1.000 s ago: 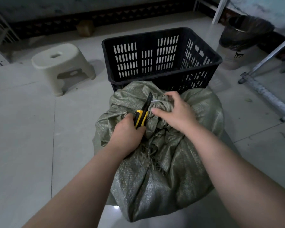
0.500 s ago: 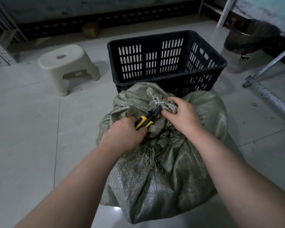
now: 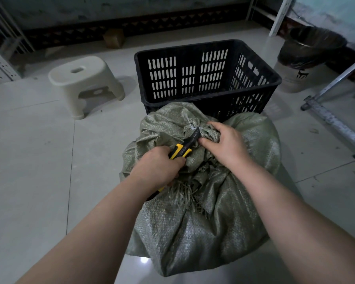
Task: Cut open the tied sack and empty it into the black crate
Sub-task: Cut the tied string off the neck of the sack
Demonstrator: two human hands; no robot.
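Both hands on sack; knife at tie.

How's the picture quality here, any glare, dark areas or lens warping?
Head view: dim overall, darkest along the back wall; one small glare spot on the floor by the sack; wide-angle stretch enlarges the forearms near the bottom corners; the knife looks sharp.

The left hand covers most of the handle of the knife, and whether the blade tip touches the white tie cannot be told. The right hand hides part of the bunched neck of the sack. The sack hides the lower near wall of the crate. The mark on the bin is too small to read. At the floor's right edge the picture cuts off the metal frame.
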